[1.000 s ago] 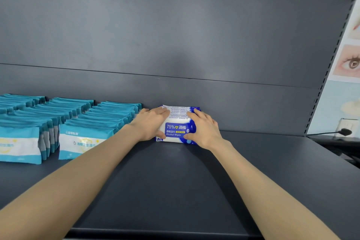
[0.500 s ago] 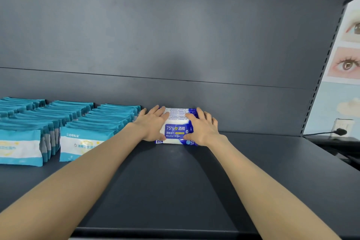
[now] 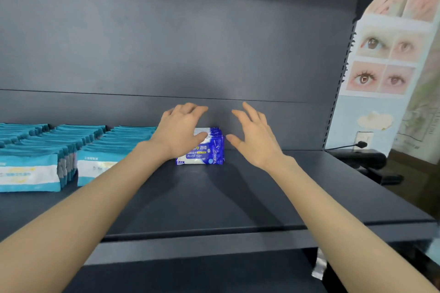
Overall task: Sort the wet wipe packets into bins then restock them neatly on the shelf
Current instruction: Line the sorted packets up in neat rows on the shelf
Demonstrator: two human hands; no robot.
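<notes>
I counted two hands over the shelf (image 3: 214,197), both spread-fingered and holding nothing. The left hand (image 3: 181,133) hovered in front of the blue alcohol wipe packets (image 3: 212,147); I could not tell whether its thumb touched them. The right hand (image 3: 256,140) hung just beside them, apart. The blue packets stood in one short row against the back panel (image 3: 166,43), their number unclear. Left of them I made out three rows of teal packets (image 3: 71,147). A poster (image 3: 385,62) at the right showed four eyes.
</notes>
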